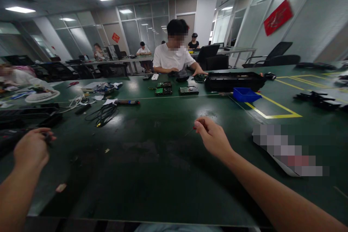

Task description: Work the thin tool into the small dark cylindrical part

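Observation:
My right hand (213, 134) is closed around a small screwdriver (189, 131) above the middle of the green table. Its thin shaft points down to the left, and a bit of red shows at the fingertips. At the left edge my left hand (31, 148) has its fingers curled round something small and dark (48, 137). That thing is too blurred and covered to name. Behind this hand lie dark bar-like parts (16, 138).
A coiled black cable (107, 113) lies ahead on the left. Across the table, a person in a white shirt (174, 58) sits behind circuit-board units (164, 88), a black housing (235, 81) and a blue bin (246, 95). A blurred-out packet (285, 152) lies right.

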Demonstrator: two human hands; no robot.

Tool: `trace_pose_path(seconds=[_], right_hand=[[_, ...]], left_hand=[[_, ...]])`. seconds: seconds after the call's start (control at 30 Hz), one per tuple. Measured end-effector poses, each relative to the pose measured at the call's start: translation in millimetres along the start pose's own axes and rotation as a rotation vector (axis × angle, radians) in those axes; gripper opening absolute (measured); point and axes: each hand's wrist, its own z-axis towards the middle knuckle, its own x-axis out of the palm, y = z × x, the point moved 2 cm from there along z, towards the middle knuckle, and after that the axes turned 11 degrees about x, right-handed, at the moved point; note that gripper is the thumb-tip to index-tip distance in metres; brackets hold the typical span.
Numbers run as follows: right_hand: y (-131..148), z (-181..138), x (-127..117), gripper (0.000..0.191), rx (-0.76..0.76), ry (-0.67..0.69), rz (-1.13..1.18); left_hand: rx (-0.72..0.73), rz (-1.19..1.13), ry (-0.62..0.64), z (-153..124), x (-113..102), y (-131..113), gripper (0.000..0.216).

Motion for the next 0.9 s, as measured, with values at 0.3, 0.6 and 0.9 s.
trace_pose_path(seconds=[0.3, 0.6, 0.9], right_hand=[[-0.9, 0.3, -0.9, 0.026, 0.017, 0.026, -0.006], [-2.6, 0.3, -0.9, 0.031, 0.036, 0.019, -0.005], [2.9, -3.8, -1.6, 0.031, -0.008, 0.018, -0.040]], left_hand=[[-0.045, -0.455, 0.669, -82.7, 126.0, -31.2, 0.016], [0.289, -0.215, 1.157, -177.6, 200.3, -81.6, 0.019], [0.684, 0.143, 1.242, -200.2, 219.8, -38.5, 0.028]])
